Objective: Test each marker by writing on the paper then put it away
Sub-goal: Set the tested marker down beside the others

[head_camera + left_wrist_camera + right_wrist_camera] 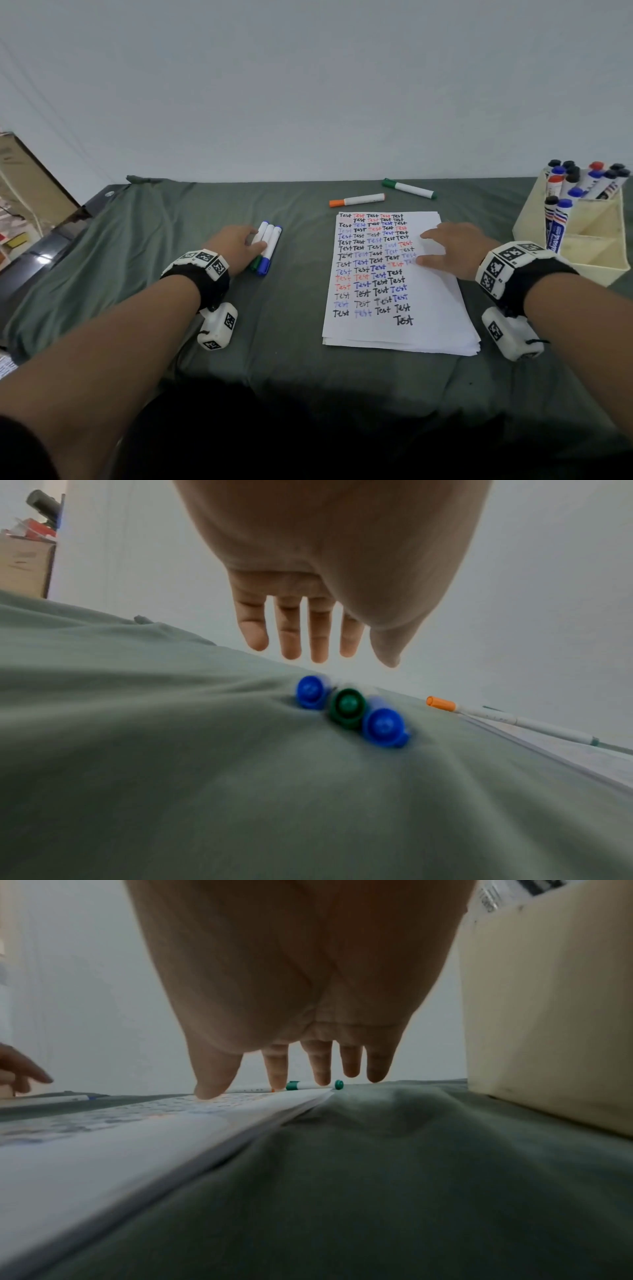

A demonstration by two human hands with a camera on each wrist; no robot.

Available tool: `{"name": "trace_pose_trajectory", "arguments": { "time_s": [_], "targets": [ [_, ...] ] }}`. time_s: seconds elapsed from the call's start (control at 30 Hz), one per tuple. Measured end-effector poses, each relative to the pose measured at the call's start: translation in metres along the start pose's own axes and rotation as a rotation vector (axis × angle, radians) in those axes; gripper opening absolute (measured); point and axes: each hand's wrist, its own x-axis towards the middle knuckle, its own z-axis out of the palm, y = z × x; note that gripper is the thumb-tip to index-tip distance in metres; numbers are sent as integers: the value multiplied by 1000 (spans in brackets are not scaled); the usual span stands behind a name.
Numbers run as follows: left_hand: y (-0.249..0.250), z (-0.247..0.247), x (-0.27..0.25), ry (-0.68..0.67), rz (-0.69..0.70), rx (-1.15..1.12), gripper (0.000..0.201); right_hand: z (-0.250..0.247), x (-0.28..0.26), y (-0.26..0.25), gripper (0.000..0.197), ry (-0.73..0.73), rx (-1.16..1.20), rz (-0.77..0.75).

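A stack of white paper covered with rows of the word "Test" lies mid-table. My right hand rests on its right side, fingers straight and spread, thumb tip on the sheet. Three capped markers lie side by side on the green cloth at the left: two with blue caps and one with a green cap. My left hand hovers over them with straight fingers, holding nothing. An orange-capped marker and a green-capped marker lie beyond the paper.
A cream organiser box at the right holds several upright markers; its wall stands close to my right hand. Green cloth covers the table. A cardboard box and clutter sit off the table's left edge.
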Motion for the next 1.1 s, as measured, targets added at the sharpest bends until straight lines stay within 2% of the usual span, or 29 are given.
{"name": "trace_pose_trajectory", "arguments": {
  "time_s": [0.1,0.2,0.43,0.6,0.9,0.97,1.1],
  "targets": [
    [21,-9,11,35,70,71,50,3,0,5,75,-3,-13,23],
    [57,-15,23,64,208,184,52,7,-1,8,79,5,9,41],
    [149,-4,65,-9,420,321,48,14,3,8,84,-15,82,66],
    [175,17,90,-106,401,361,52,17,7,11,85,-8,90,54],
    [189,37,103,-123,427,383,49,20,7,11,83,-2,110,56],
    [190,41,105,-124,408,422,44,19,7,10,83,-1,109,59],
    [193,41,104,-73,348,435,20,18,5,10,82,0,118,65]
  ]
}}
